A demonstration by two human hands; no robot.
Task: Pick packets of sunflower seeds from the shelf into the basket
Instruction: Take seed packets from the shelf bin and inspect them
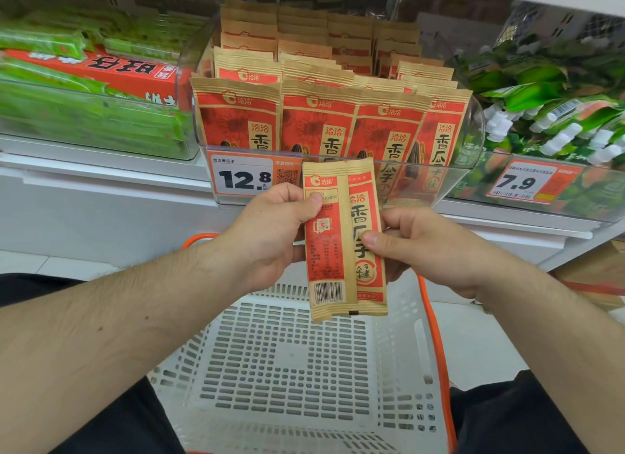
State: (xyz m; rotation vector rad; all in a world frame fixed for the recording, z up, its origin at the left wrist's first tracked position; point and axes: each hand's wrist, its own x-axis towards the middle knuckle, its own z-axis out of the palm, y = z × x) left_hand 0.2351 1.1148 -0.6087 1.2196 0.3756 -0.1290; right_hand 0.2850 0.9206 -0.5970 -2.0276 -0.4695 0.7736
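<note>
Nearest, at 6 o'clock: white basket [291,369], nothing visible inside. Above it, left hand [270,230] pinching the back-facing packet [326,250], right hand [429,247] pinching the front-facing packet [367,237]; overlapping, held upright. Best lowered straight toward 6 o'clock, released low and flat inside the rim. Farther, at 12 o'clock: shelf bin [338,159] crowded with more packets.
</note>
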